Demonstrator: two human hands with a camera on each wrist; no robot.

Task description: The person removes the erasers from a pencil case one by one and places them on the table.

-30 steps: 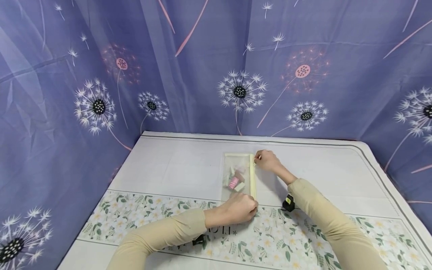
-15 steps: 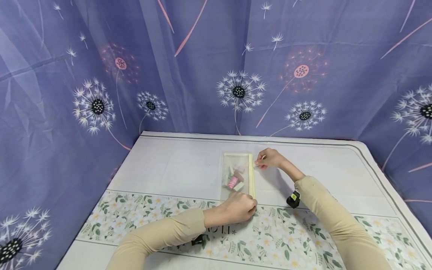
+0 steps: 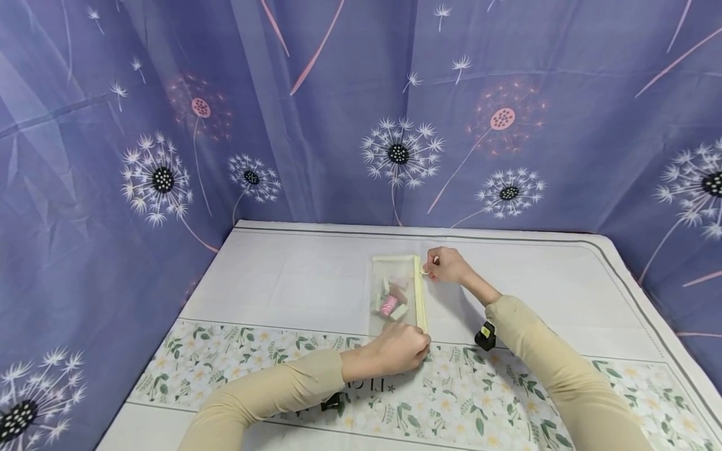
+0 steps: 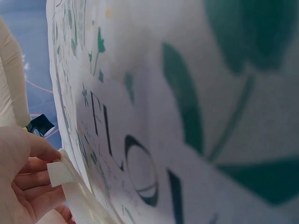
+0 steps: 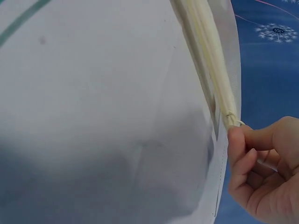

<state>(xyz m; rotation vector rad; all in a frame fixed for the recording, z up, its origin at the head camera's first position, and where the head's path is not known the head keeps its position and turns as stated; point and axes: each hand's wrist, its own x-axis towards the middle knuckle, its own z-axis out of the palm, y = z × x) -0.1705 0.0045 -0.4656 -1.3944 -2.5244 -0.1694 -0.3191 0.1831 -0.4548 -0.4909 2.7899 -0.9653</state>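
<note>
The left hand (image 3: 395,346) pinches the near end of a clear pouch's (image 3: 383,267) pale-yellow zipper edge (image 3: 420,304). The pouch lies flat towards the far edge of the bench (image 3: 293,269), slightly left of midway between its far corners, with a pink piece (image 3: 388,305) and paler ones inside. Beyond, the right hand (image 3: 447,265) pinches a small pull (image 5: 240,123) near the zipper edge's far end. A dandelion-print curtain (image 3: 316,156) hangs past the bench's far edge.

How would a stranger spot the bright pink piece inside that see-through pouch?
On the white, flower-banded tablecloth, find the see-through rectangular pouch with pale yellow edging, its near end held by the left hand. Inside lies a stubby bright pink piece with paler streaks. Its vivid pink sets it apart from the whitish blocks and dull brownish-pink piece beside it.
</note>
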